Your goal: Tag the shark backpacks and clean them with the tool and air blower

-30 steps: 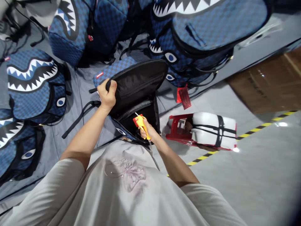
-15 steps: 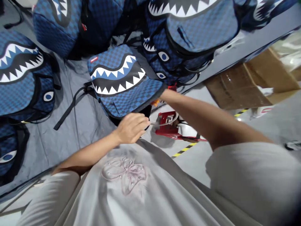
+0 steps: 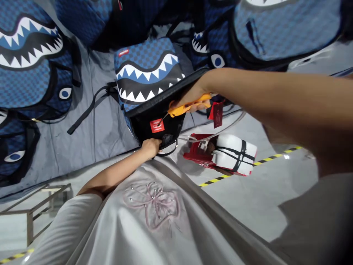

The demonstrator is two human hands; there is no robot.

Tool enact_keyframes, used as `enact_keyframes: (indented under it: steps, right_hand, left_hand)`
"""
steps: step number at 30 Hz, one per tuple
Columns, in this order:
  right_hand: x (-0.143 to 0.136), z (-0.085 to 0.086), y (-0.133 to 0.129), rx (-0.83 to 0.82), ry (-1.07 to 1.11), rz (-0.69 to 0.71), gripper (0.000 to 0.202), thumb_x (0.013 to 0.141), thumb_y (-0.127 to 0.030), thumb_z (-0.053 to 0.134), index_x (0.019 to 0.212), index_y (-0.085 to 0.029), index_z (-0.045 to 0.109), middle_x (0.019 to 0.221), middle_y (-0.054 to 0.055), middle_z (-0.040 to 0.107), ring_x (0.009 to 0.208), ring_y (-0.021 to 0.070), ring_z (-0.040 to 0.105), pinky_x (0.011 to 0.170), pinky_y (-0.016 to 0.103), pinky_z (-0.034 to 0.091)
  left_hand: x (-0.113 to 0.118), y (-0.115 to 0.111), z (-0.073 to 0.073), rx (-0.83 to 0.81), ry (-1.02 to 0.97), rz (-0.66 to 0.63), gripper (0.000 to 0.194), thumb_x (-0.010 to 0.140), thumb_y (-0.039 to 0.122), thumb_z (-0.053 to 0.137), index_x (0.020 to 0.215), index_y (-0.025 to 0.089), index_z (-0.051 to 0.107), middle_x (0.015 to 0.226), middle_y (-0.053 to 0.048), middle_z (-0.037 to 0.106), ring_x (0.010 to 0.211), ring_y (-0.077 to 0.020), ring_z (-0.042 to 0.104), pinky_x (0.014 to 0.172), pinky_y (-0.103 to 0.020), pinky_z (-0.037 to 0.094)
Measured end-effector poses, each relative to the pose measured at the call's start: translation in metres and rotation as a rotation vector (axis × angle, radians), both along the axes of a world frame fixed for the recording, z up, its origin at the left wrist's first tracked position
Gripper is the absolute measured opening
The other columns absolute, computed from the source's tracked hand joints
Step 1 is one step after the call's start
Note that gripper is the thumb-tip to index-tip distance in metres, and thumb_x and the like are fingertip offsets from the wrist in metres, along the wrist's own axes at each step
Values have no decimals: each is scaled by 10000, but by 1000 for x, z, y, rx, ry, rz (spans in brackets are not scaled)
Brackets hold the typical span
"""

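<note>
A blue checkered backpack (image 3: 146, 73) with a shark-mouth print lies in front of me, its top opening pulled apart. Inside, a red label (image 3: 157, 126) shows against the black lining. My left hand (image 3: 151, 147) pinches the near edge of the opening. In my right hand (image 3: 194, 97) is an orange-handled tool (image 3: 189, 106), its thin metal end pointing at the label; the back of this hand is under the raised far edge. A dark red tag (image 3: 217, 115) hangs beside the right hand.
More shark-print backpacks (image 3: 24, 70) surround this one on the grey cloth (image 3: 91, 147). At the right, a red stool (image 3: 197, 151) with a white strapped pad (image 3: 237, 154) stands on the floor. A wooden frame (image 3: 30, 217) is at the lower left.
The backpack's opening has been spread, exposing the lining and red label. My right hand has come into view with the orange tool. The view has shifted, and my left hand sits lower at the edge.
</note>
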State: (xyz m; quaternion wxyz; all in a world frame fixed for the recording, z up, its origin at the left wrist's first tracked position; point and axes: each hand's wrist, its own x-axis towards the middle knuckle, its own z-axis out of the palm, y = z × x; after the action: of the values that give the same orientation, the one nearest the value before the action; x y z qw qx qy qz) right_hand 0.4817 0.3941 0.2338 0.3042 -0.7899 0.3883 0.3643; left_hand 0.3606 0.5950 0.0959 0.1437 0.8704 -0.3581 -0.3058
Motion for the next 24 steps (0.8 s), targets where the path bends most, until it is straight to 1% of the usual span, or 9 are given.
enact_keyframes:
  steps: [3, 5, 9, 11, 14, 16, 18, 21, 24]
  right_hand:
    - [10, 12, 10, 30, 344, -127, 495, 902, -321, 355, 613, 62, 477, 615, -130, 495, 348, -109, 391, 438, 45, 94]
    - [15, 15, 15, 87, 429, -99, 539, 886, -361, 317, 614, 77, 474, 622, -140, 468, 328, -120, 348, 436, 69, 42]
    - [3, 5, 10, 258, 443, -16, 501, 875, -382, 489, 586, 26, 510, 509, -153, 405, 263, -102, 239, 405, 76, -14]
    - [-17, -2, -6, 267, 372, -39, 385, 841, -278, 638, 573, -19, 542, 421, -156, 353, 226, -74, 178, 359, 90, -59]
    - [-67, -4, -50, 272, 256, -95, 235, 767, -105, 752, 594, -60, 600, 359, -121, 374, 217, -20, 215, 281, 123, -19]
    - [-114, -2, -86, 288, 185, -126, 310, 792, -222, 772, 568, -100, 596, 350, -64, 420, 224, 32, 287, 250, 153, 86]
    - [-166, -7, -119, 396, 53, -185, 399, 812, -419, 752, 585, -137, 587, 385, -10, 492, 263, 76, 384, 268, 173, 239]
    - [-224, -38, -144, 661, -166, -345, 414, 725, -541, 781, 681, -169, 605, 593, 53, 645, 472, 150, 606, 473, 247, 520]
    - [-228, -93, -129, 579, -462, -648, 313, 629, -402, 820, 728, -206, 597, 637, 37, 646, 565, 197, 659, 588, 332, 586]
  left_hand:
    - [-13, 4, 6, -41, -11, 7, 210, 891, 111, 522, 910, 191, 715, 873, -116, 723, 888, -254, 692, 793, -372, 471]
    - [-17, 10, 7, -80, -22, 29, 211, 881, 91, 524, 897, 199, 705, 893, -107, 725, 912, -252, 690, 815, -375, 463]
    - [-14, 42, 5, -164, -59, 156, 208, 934, 177, 495, 916, 219, 698, 940, -80, 729, 924, -230, 687, 805, -348, 487]
    - [-10, 65, 2, -265, -74, 367, 246, 969, 256, 445, 941, 213, 685, 974, -73, 726, 941, -212, 679, 828, -330, 503]
    - [0, 92, -7, -478, 25, 938, 330, 957, 415, 414, 923, 188, 651, 877, -64, 709, 826, -197, 673, 753, -311, 532]
    - [10, 97, -15, -601, 86, 1169, 431, 929, 527, 419, 1095, 178, 609, 1002, -83, 697, 834, -196, 675, 727, -317, 550]
    - [22, 92, -20, -615, 0, 1234, 571, 873, 586, 505, 1270, 177, 527, 1212, -130, 637, 981, -235, 667, 860, -396, 557]
    - [45, 81, -26, -470, -127, 1204, 884, 728, 581, 716, 1441, 182, 377, 1503, -186, 422, 1382, -344, 428, 1167, -540, 326]
    - [65, 75, -35, -509, 274, 1190, 1023, 701, 532, 773, 1516, 220, 239, 1582, -155, 336, 1461, -313, 339, 1207, -480, 299]
